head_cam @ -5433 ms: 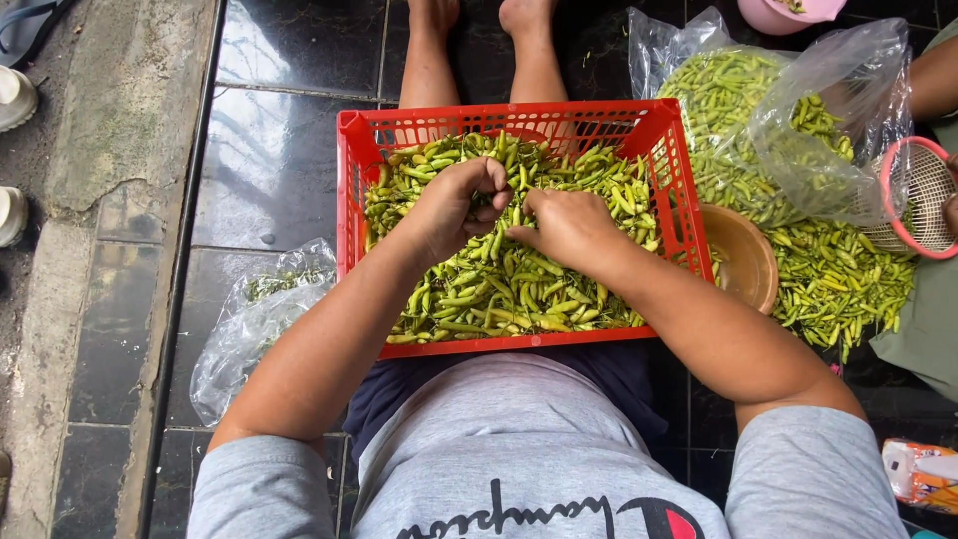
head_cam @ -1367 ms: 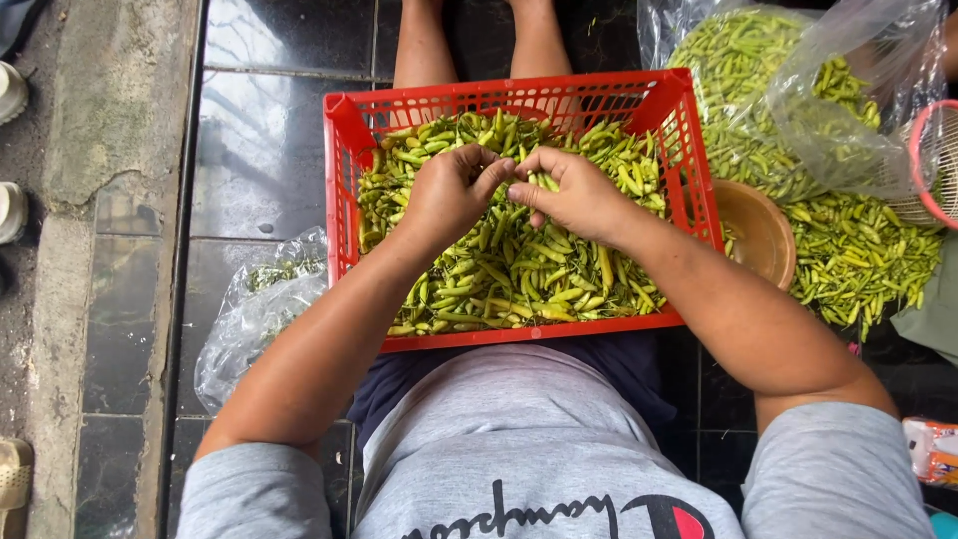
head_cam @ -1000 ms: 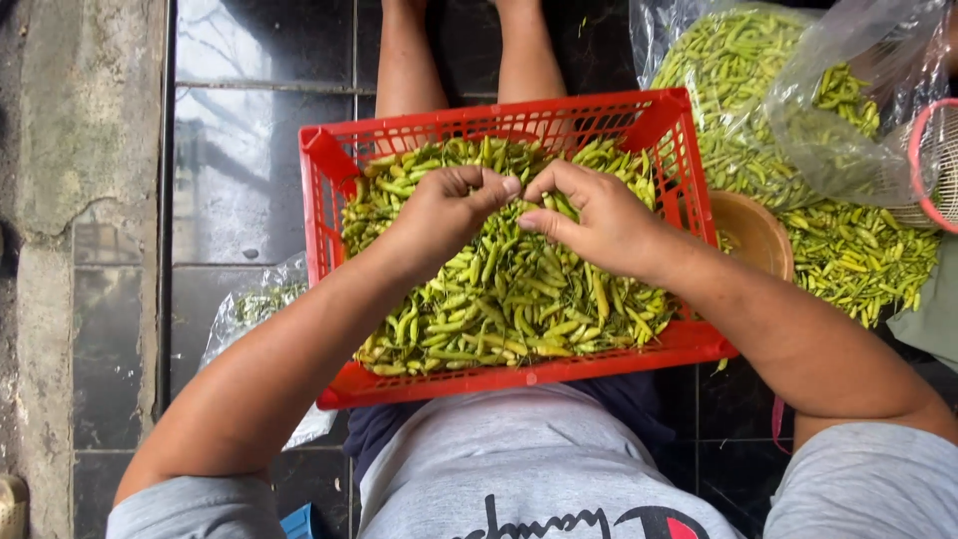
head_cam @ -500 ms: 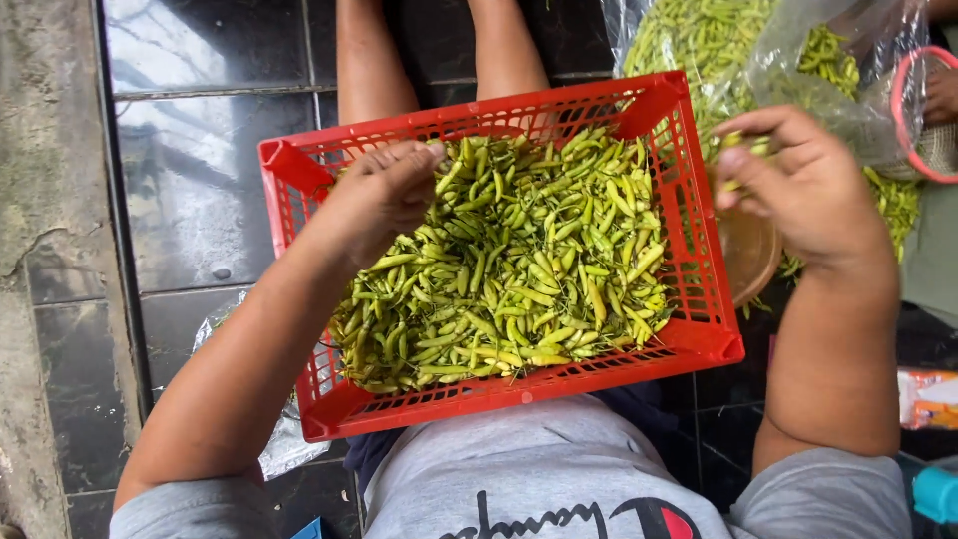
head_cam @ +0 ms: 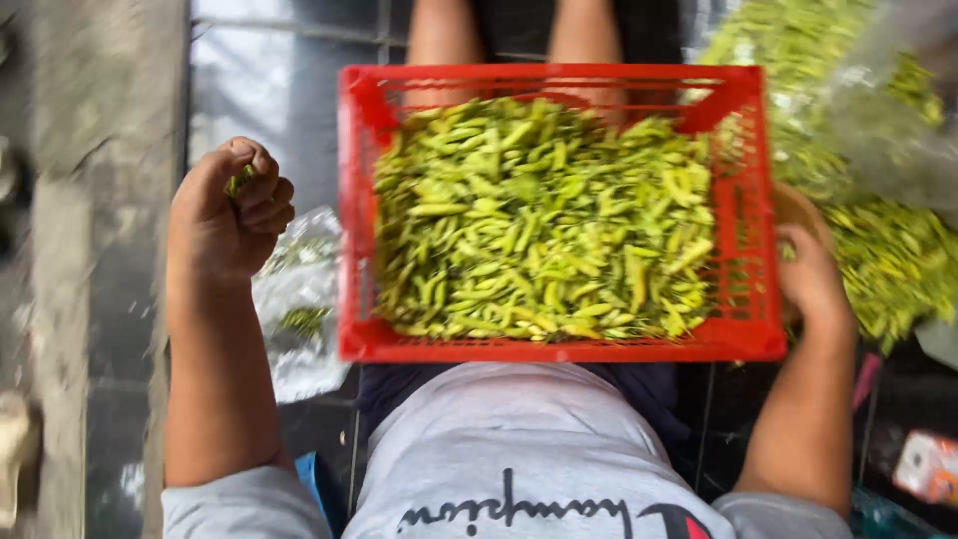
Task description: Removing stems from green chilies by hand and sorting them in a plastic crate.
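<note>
Green chillies sorted from a red crate on the lap, both hands off to the sides.

L hand [head_cam: 228, 210] fisted on a few small green bits, prob. stems [head_cam: 239, 181], over a clear plastic bag [head_cam: 299, 309] just below it. R hand [head_cam: 813, 274] beside the crate [head_cam: 559, 344], grip can't be told. Chillies [head_cam: 539, 220] light, thin-skinned, waxy, likely slippery; pinch near stem end. Floor dark tile, cramped; loose chilli pile [head_cam: 898, 260] w/ plastic beyond R hand.

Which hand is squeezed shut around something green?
The left hand, out over the clear plastic bag beside the red crate. Its curled fingers clutch small green bits. The right hand just reaches past the crate's other side.
</note>
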